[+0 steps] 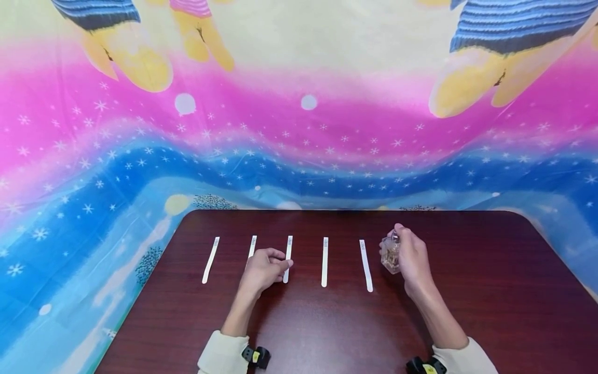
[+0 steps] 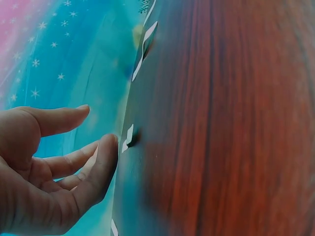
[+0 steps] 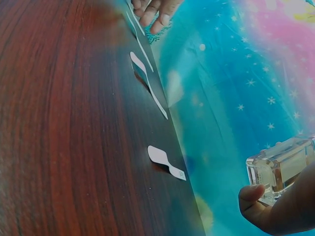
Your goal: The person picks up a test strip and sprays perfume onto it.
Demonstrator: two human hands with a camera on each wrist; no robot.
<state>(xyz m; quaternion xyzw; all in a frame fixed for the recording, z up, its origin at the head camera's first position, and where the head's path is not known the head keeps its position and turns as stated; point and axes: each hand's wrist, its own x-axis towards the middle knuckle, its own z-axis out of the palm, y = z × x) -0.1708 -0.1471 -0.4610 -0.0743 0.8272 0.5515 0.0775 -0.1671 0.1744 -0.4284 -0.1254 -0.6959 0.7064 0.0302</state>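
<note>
I'm seeing the right hand (image 1: 416,262) gripping a clear, faceted glass bottle (image 1: 390,255); the left hand (image 1: 263,270), fingers loosely parted, is half-hiding a slim white paper-like strip (image 1: 253,244). Contact unclear.

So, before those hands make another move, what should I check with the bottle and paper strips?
1. Glass bottle held by the right fingers: ok.
2. Middle strip pinched by the left fingers: not ok; they stand apart, pinching nothing.
3. Five paper strips spaced apart on the table: ok.
4. Glass bottle clear of the rightmost strip: ok.
5. Printed marks on the strips readable: cannot tell; too small.
</note>
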